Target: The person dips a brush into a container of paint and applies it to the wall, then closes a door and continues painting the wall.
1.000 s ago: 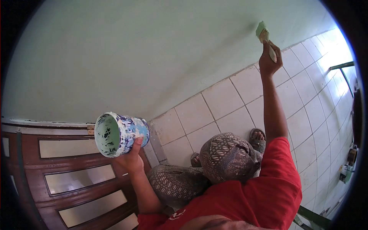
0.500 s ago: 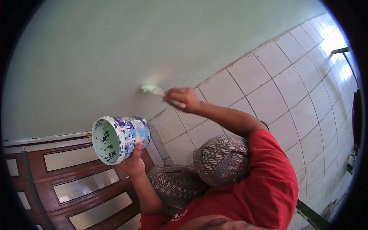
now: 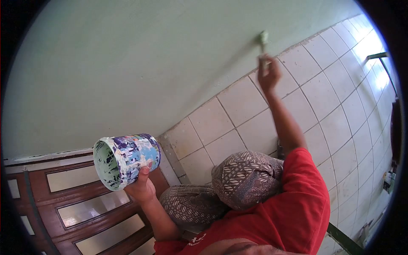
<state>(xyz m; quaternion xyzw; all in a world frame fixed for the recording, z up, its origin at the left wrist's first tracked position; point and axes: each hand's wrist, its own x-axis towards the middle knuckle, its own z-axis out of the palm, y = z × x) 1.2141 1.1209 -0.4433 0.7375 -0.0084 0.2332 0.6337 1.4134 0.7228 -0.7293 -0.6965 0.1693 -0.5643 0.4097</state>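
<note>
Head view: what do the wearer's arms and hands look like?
Short red sleeves, forearms bare below them. Left hand and right hand have no gloves, watch or cables visible. The right is blurred, so fine markings can't be told.

Seemingly home — tiled floor [image 3: 250, 127], wooden door [image 3: 78, 196], green wall [image 3: 148, 76].

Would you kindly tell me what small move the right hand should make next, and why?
Probably a short stroke along the wall: the right hand points the green-tipped brush at it, though contact is unclear, and the left hand holds the bucket well apart.
</note>
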